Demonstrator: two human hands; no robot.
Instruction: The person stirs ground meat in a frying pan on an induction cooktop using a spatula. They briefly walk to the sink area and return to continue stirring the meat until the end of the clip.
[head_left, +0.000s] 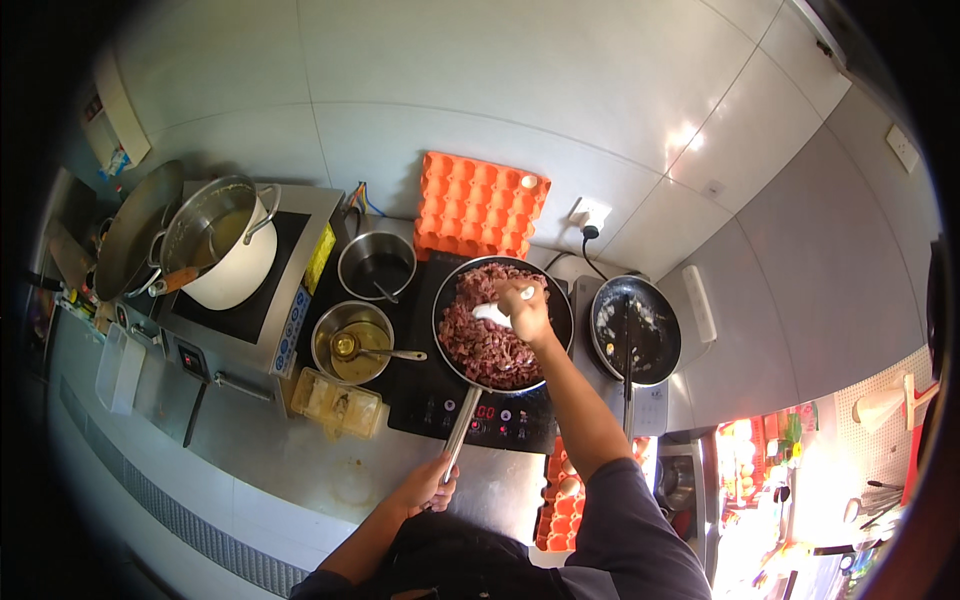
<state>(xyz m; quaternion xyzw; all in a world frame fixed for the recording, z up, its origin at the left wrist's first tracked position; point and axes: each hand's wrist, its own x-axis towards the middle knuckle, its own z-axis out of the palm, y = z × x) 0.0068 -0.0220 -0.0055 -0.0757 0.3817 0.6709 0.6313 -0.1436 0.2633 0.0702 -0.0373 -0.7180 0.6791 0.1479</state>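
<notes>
A black frying pan (556, 315) sits on an induction cooktop (420, 409) in front of me, filled with chopped reddish-brown meat (480, 349). My left hand (429, 484) grips the pan's long metal handle (463, 429) near its end. Over the pan, my right hand (525, 309) is closed around a white spatula (491, 313), whose blade rests in or just above the meat. Part of the spatula's handle is hidden by my fingers. Red digits glow on the cooktop's panel below the pan.
Left of the pan stand a steel pot (377, 264), a pot of oil with a ladle (352, 341) and a plastic container (337, 405). A large pot (232, 262) is on another stove. To the right is a smaller frying pan (645, 322) with chopsticks. Orange egg trays (480, 202) lean against the wall.
</notes>
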